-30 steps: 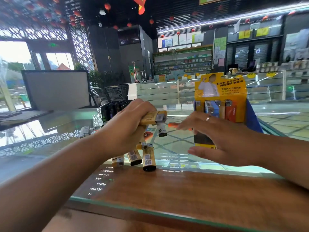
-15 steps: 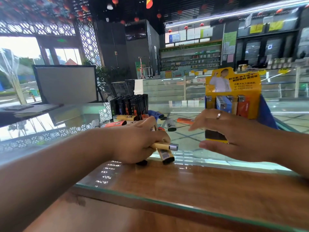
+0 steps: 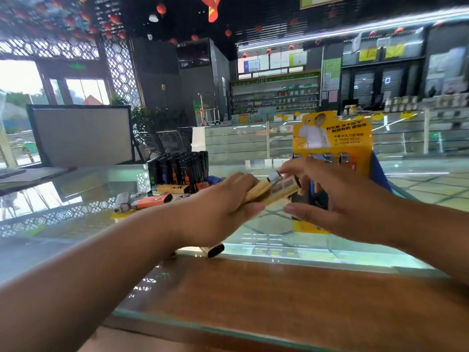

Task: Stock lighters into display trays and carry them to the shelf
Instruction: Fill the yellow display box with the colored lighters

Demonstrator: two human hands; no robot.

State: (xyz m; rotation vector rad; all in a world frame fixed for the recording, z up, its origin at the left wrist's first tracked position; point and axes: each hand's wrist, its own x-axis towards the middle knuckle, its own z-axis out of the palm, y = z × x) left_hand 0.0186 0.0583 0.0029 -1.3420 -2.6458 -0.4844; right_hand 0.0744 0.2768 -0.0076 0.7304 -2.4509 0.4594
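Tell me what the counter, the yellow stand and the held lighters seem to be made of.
Counter: clear glass, glossy, with reflections on it and see-through. The near strip shows brown wood grain under the glass, maybe veneer.
Stand: probably printed card, thin and flat, with a yellow printed face.
Lighters: likely plastic bodies, tan, with a shiny metal cap.

On the tabletop (image 3: 279,288), loose lighters (image 3: 149,200) lie left, upright lighters (image 3: 177,168) stand behind them, and the display tray (image 3: 332,138) stands right.
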